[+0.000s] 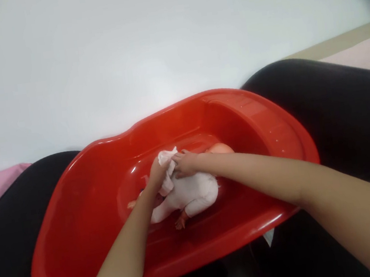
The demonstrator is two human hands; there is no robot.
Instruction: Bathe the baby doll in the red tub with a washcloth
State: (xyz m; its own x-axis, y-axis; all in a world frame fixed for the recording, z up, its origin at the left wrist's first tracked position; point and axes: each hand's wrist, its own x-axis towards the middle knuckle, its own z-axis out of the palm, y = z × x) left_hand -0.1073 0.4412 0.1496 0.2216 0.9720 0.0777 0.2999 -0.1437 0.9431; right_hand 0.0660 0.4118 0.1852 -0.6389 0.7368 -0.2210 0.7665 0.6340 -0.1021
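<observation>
Pale backdrop (125,51) beyond, red tub (77,225) set before it, white-clad doll (197,190) laid on its floor between the long edges, right hand (187,163) rested on the doll (grip cannot be told), left hand (156,173) closed on pink cloth (168,177), which is best moved lightly while the doll is steadied.

Pale wall (109,53), softly lit; black furniture (345,113) left and right; beige strip (339,42) right.

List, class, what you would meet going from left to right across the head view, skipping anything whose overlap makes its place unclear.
Left black pad → left hand → pale cloth → right hand → orange rounded shape → right black pad.
</observation>
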